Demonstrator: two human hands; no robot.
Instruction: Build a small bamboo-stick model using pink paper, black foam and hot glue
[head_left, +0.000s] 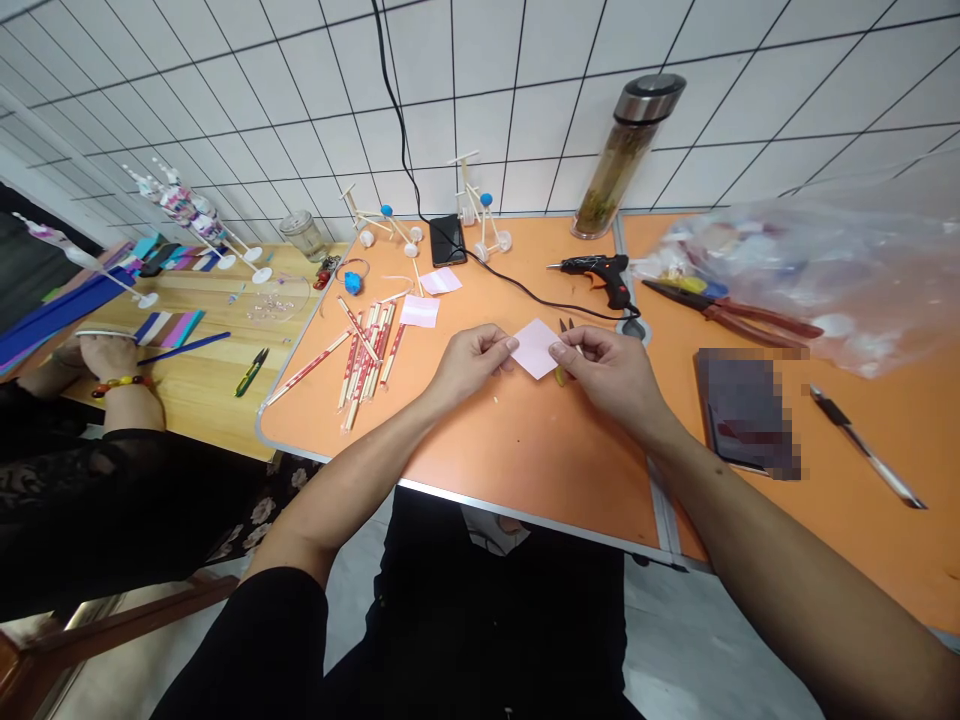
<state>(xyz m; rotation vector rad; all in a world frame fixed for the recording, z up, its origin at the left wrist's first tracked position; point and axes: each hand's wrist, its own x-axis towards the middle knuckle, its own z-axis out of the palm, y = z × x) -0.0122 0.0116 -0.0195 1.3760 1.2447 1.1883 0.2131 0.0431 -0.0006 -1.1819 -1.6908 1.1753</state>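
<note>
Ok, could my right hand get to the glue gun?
Probably yes: the glue gun lies just beyond the right hand, only a cable between, though that hand pinches the pink paper.

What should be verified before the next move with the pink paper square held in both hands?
1. Left hand pinches the pink paper square at its left corner: ok.
2. Right hand pinches the opposite corner: ok.
3. Square lifted clear of the orange table: cannot tell.
4. Scissors lie just behind the right hand, partly hidden; blades open or shut: cannot tell.
5. Glue gun lies apart from both hands: ok.
</note>
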